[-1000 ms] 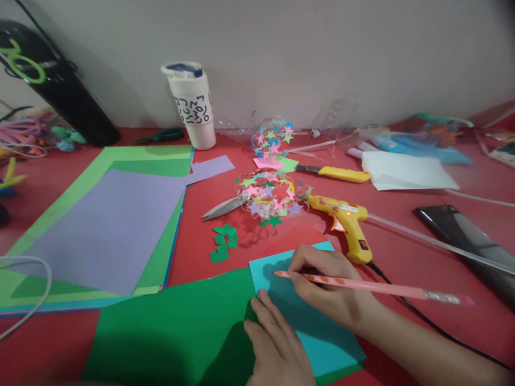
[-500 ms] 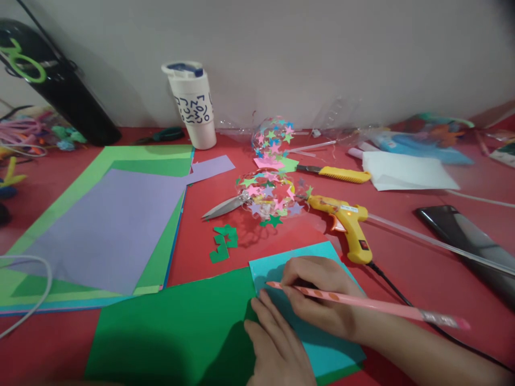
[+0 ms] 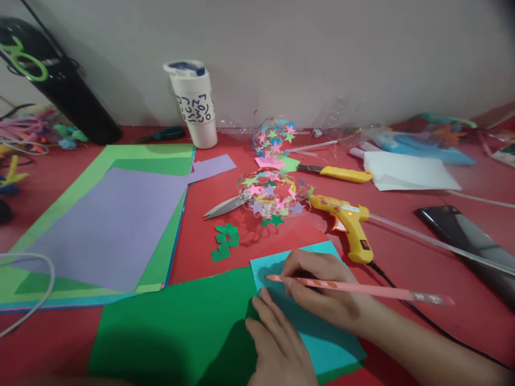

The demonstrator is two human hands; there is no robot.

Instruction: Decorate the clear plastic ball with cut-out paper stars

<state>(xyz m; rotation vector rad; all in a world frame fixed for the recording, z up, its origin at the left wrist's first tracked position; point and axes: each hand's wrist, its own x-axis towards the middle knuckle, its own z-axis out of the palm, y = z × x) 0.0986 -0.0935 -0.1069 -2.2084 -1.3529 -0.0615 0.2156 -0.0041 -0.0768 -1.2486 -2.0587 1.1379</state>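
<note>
My right hand (image 3: 322, 284) pinches a pink pencil (image 3: 374, 290), its tip at the upper left part of a blue paper sheet (image 3: 317, 332). Faint marks may be near the tip, too small to make out. Fingers stretched out, my left hand (image 3: 277, 343) lies flat on the lower left edge of the blue sheet. Under both is a larger green sheet (image 3: 173, 327). Above them on the red table lie green paper scraps (image 3: 226, 242). Scissors (image 3: 227, 206) rest beneath a clear round piece covered with paper stars (image 3: 273, 193).
A yellow glue gun (image 3: 350, 225) with a black cord lies right of the stars. Behind it is a yellow cutter (image 3: 346, 173). A white tumbler (image 3: 193, 107) stands at the back. Coloured sheets (image 3: 108, 225) are stacked left; a dark phone (image 3: 466, 241) lies right.
The pencil's eraser end has swung slightly up and left, and its tip has shifted up a little on the blue sheet. My left hand has stayed in place.
</note>
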